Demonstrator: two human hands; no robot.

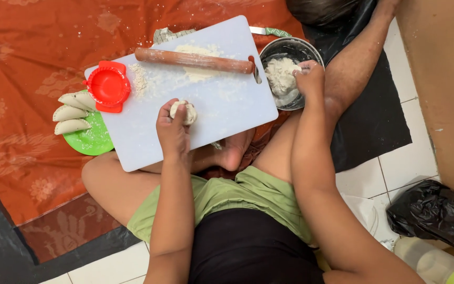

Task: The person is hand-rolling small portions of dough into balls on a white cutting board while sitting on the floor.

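My left hand point(173, 129) holds a small ball of pale dough point(185, 112) over the near part of a white cutting board point(227, 105) dusted with flour. My right hand point(308, 78) reaches into a metal bowl point(291, 52) at the board's right end and touches the lump of dough point(280, 73) inside it. A wooden rolling pin point(194, 60) lies across the far side of the board. A red plastic dumpling press point(108, 85) sits on the board's left corner.
Three folded dumplings point(71, 112) rest on a green plate point(93, 139) left of the board. An orange patterned cloth point(32, 63) covers the floor. My crossed legs lie under the board. A black plastic bag point(433, 213) and a bottle point(437, 263) sit at the lower right.
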